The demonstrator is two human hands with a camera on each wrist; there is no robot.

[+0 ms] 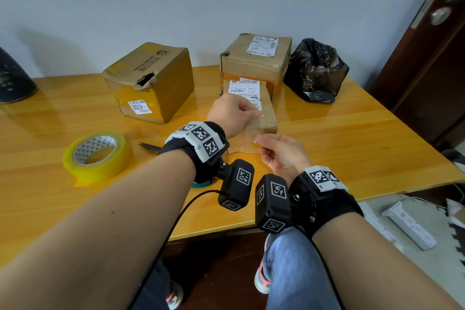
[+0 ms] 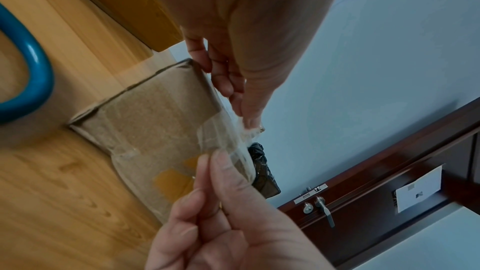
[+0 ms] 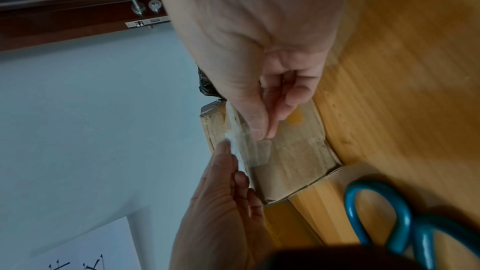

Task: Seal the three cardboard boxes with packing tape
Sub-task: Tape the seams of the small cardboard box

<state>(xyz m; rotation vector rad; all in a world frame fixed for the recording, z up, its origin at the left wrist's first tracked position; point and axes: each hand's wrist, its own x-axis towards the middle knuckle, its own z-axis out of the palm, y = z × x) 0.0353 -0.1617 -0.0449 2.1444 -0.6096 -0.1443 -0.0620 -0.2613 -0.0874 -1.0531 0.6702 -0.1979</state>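
Both hands, the left hand (image 1: 232, 113) and right hand (image 1: 281, 152), pinch a clear tape strip (image 2: 228, 143) over the small box (image 1: 261, 113). The two bigger boxes (image 1: 151, 80) look untouched so far, judging by their torn flaps.

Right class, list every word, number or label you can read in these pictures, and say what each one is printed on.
"4500": white sticker on the left box, front face.
"502": shipping label on the small flat box, held down by the left hand.
Grey logo print on the left box's top: too distorted to read.
Labels on the back box: too small.
Square coded markers on the wrist bands: patterns, not text.
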